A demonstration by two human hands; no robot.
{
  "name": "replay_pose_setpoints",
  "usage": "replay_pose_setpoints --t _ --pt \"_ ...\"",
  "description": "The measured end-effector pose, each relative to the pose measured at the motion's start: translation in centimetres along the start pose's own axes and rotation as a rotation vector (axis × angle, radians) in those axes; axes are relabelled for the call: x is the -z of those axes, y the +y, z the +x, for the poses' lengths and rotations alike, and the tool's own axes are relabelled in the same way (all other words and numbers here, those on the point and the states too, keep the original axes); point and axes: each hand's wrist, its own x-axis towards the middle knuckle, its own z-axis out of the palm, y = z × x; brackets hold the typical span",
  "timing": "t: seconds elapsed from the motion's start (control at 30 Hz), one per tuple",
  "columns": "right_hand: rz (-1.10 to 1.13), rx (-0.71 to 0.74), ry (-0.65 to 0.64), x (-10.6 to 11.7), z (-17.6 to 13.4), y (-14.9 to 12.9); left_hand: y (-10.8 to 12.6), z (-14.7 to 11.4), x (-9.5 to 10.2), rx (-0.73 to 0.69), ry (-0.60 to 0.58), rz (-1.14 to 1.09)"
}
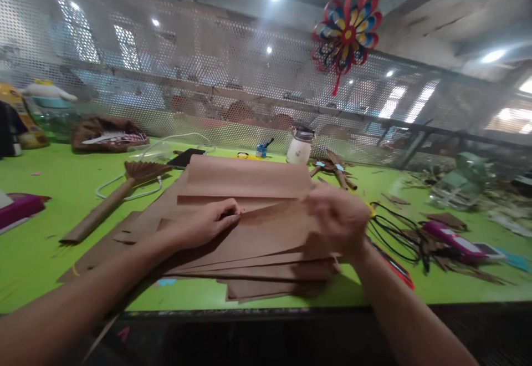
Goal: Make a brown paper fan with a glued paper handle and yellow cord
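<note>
My left hand (211,223) rests on a stack of brown paper sheets (270,239), its fingers curled and thumb and forefinger close together. Whether anything small is pinched there I cannot make out. Over the right side of the stack, my right hand (338,216) is smeared by motion; its fingers look bent, but what they hold does not show. Just beyond both hands lies a rolled or folded-over brown sheet (249,177). To the left is a brown paper tube with a pleated fan-shaped top (100,211).
A white bottle (300,147), a blue pot (261,151) and a dark phone-like slab (186,158) stand or lie behind the paper. Black cable (394,230), a red-and-black tool (393,266) and paper scraps lie right. A pinwheel (348,34) hangs above the mesh screen (208,94).
</note>
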Motion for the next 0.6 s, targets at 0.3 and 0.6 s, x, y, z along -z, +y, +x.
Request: replay_pose_setpoints --t 0.3,0.6 --pt "0.17 -0.656 0.002 8.0 2.6 7.7 -0.2 0.2 0.1 0.004 -0.006 -0.041" --pt "0.32 -0.796 -0.369 6.3 1.9 7.3 -0.7 0.3 0.1 0.007 -0.006 -0.016"
